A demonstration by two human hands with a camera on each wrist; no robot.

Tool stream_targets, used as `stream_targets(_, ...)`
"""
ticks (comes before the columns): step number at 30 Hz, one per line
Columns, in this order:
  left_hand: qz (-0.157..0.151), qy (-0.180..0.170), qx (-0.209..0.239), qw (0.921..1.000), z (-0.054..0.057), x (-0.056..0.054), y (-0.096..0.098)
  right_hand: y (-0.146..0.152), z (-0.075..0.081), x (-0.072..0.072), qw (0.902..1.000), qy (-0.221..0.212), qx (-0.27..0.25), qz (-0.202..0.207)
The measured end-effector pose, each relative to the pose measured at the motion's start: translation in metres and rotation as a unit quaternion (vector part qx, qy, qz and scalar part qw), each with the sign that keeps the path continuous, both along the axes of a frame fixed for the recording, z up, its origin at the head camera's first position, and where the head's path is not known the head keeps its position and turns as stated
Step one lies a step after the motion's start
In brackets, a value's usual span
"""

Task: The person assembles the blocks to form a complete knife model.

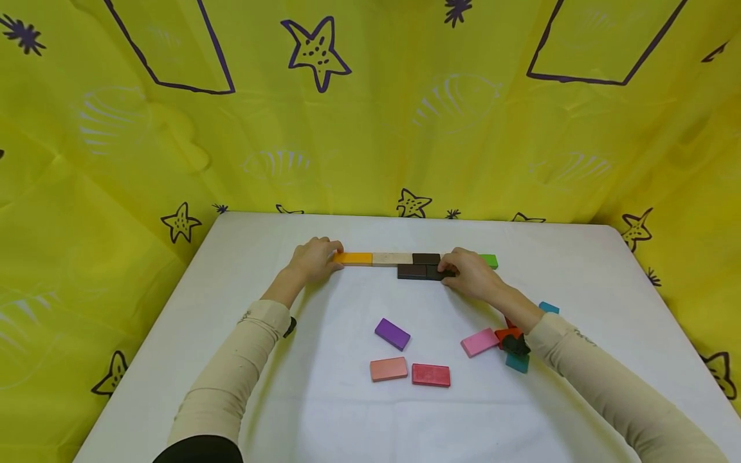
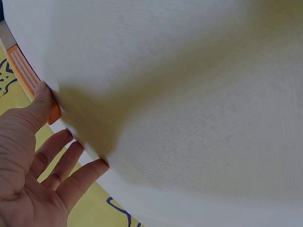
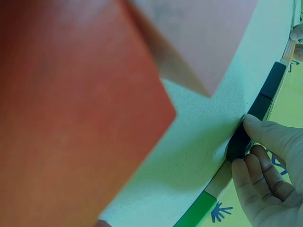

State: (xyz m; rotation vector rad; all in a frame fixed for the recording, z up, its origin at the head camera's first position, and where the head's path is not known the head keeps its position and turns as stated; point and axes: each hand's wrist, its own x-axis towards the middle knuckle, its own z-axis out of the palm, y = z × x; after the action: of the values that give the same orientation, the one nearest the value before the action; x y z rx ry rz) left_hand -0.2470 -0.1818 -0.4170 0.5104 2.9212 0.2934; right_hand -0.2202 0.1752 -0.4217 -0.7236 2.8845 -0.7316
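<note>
A row of flat rectangular blocks lies across the back of the white table. At its left end my left hand (image 1: 313, 260) holds an orange block (image 1: 354, 259), thumb on its near side. In the row, a beige block (image 1: 392, 259), a dark brown block (image 1: 426, 258) and a green block (image 1: 489, 261) follow to the right. Just in front lie two dark blocks end to end, a brown one (image 1: 411, 272) and a black block (image 3: 239, 142), which my right hand (image 1: 471, 275) pinches between thumb and fingers. That hand hides part of the row.
Nearer on the table (image 1: 324, 418) lie a purple block (image 1: 392, 334), a salmon block (image 1: 388, 369) and a red block (image 1: 431, 375). Beside my right forearm are a pink block (image 1: 480, 343), an orange-red block (image 3: 85, 118) and teal ones (image 1: 517, 363). A yellow curtain (image 1: 370, 148) surrounds the table.
</note>
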Motion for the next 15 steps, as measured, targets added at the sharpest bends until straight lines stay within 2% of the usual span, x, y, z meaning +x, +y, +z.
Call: stream_targets(15,0.003,0.003,0.003,1.0,-0.0023,-0.0001,-0.0006,0.0004,0.0024,0.001,0.9999,0.007,-0.007,-0.006)
